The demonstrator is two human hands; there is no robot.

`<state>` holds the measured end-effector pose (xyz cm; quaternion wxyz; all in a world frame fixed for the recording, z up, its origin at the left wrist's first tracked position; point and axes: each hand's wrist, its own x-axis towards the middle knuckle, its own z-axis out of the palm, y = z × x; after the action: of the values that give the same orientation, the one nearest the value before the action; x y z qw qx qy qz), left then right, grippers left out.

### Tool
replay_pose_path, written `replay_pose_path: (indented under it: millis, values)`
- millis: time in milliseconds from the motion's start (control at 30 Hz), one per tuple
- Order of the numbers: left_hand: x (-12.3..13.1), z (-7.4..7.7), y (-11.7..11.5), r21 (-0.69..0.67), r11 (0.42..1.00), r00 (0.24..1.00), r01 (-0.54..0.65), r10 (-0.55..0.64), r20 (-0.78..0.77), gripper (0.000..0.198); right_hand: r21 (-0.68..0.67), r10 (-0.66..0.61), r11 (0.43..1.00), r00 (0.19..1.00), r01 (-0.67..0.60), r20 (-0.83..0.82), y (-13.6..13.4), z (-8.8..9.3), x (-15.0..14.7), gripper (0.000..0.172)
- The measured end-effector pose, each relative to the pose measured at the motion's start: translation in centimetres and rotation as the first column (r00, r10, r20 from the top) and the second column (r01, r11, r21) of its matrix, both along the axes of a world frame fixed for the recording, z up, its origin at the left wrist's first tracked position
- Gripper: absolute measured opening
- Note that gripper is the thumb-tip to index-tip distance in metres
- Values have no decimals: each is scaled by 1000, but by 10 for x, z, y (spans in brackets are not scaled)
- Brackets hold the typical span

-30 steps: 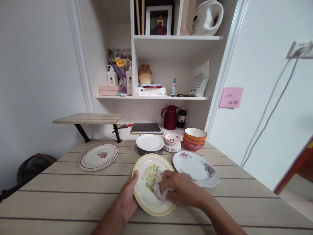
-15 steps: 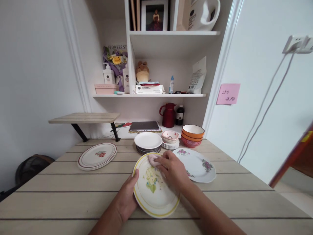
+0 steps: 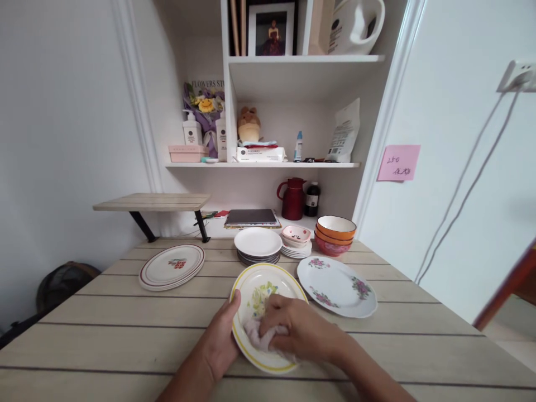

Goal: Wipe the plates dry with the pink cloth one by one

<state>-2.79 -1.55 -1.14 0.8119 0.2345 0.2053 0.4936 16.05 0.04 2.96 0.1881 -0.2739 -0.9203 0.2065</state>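
My left hand (image 3: pixel 224 335) grips the left edge of a white plate (image 3: pixel 288 282) with a yellow rim and a floral print, thumb on top. The plate is tilted toward me above the table. Bunched in my right hand (image 3: pixel 293 326) is a pale pinkish cloth (image 3: pixel 255 335), pressed on the lower part of the plate. Part of the floral print is hidden by my right hand. To the right lies a large white oval platter (image 3: pixel 339 285) with pink flowers. Behind the plate is a stack of plates (image 3: pixel 258 243), white on top and dark below.
Red-rimmed plates (image 3: pixel 172 267) are stacked at the left, near a small raised wooden shelf (image 3: pixel 153 201). At the back right stand small dishes (image 3: pixel 296 234) and orange and red bowls (image 3: pixel 335 231). A red jug (image 3: pixel 293 198) and a dark bottle (image 3: pixel 312 199) stand behind on the wooden table (image 3: pixel 125 340).
My right hand has moved the cloth from the plate's upper edge down to its lower part. The left hand keeps its hold. The view has shifted slightly to the left.
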Motion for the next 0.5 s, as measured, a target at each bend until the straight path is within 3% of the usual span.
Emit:
replay_pose_path:
  millis: [100,267,400,500]
  values:
    - [2,0,0,-24,998,997,-51,49,-62,56,151,-139,977,988,147,-63,3,-9,-20,26]
    - [5,1,1,-47,995,994,-87,83,-77,57,302,-361,867,918,396,-167,19,-14,-29,23]
    - [5,5,-2,-41,998,998,-52,50,-41,59,279,-549,780,827,560,-124,30,-9,-15,23]
    - [4,6,-4,-31,999,999,-26,25,-25,61,202,-617,770,787,606,-9,31,-4,1,25]
